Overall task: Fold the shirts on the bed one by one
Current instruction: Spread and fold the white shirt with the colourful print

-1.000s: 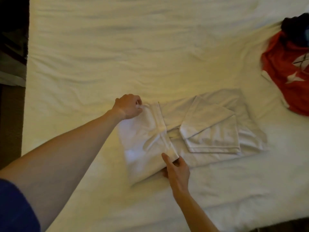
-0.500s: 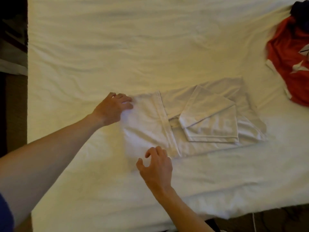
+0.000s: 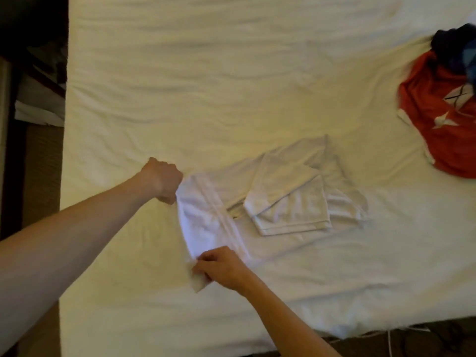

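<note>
We see the white shirt (image 3: 257, 202), partly folded, lying on the bed (image 3: 206, 86) between our two hands. Our left hand (image 3: 162, 180) is closed on its far left corner, and our right hand (image 3: 221, 266) pinches the near left corner. Well to the right of both grips lies a red shirt (image 3: 443, 124), with a dark garment (image 3: 456, 47) on its far edge.

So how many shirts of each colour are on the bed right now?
White: 1, the white shirt both hands are folding
Red: 1, the red shirt at the right edge
Dark blue: 1, a dark garment bunched on top of the red one; too crumpled to tell if it is a shirt
Total: 3
</note>
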`<state>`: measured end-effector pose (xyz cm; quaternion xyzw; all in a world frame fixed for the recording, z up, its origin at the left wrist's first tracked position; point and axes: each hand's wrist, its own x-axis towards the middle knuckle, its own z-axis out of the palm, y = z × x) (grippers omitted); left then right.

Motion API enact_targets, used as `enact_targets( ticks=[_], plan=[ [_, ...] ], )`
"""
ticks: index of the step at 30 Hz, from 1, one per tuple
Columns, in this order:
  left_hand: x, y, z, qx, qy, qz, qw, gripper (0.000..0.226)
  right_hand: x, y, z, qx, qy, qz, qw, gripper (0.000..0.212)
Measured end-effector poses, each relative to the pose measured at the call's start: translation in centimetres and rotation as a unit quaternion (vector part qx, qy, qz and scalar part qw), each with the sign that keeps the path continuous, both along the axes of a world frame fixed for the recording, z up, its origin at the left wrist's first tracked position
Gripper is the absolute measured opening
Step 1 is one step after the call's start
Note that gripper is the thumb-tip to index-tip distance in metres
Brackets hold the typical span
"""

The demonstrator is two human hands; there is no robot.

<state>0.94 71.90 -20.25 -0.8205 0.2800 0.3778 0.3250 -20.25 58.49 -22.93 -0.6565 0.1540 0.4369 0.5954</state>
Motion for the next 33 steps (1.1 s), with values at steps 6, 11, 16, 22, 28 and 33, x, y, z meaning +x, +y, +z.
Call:
enact_targets(
  ticks=[6,11,16,22,28,33],
  plan=[
    [4.4,-8.3,5.1,-0.071,0.094,0.104,0.987,0.028,0.0,-8.7,3.3,0.105,0.048,-0.158,0.981,0.003],
    [5.7,-19.5,1.3,-0.382,0.120,0.261,0.878,0.012,0.9,-20.4,0.7,-0.118,0.001,-0.371,0.921,0.007],
    [3.5,-24.1,-6.0,-0.401,0.035,0.356,0.843,0.021,-0.2,-25.4,-3.5,-0.234,-0.020,-0.290,0.928,0.009],
    [5.0,-25.3,-6.9,-0.467,-0.038,0.342,0.815,0.036,-1.2,-26.6,-4.4,-0.338,-0.070,-0.373,0.861,0.006],
    [4.6,-22.4,-8.2,-0.393,0.001,0.377,0.839,0.025,-2.4,-22.7,-4.0,-0.257,0.074,-0.555,0.788,0.043],
    [3.8,-18.1,-8.9,-0.355,0.008,0.345,0.869,0.020,-2.7,-17.4,-5.2,-0.035,0.185,-0.538,0.822,0.018]
  ],
)
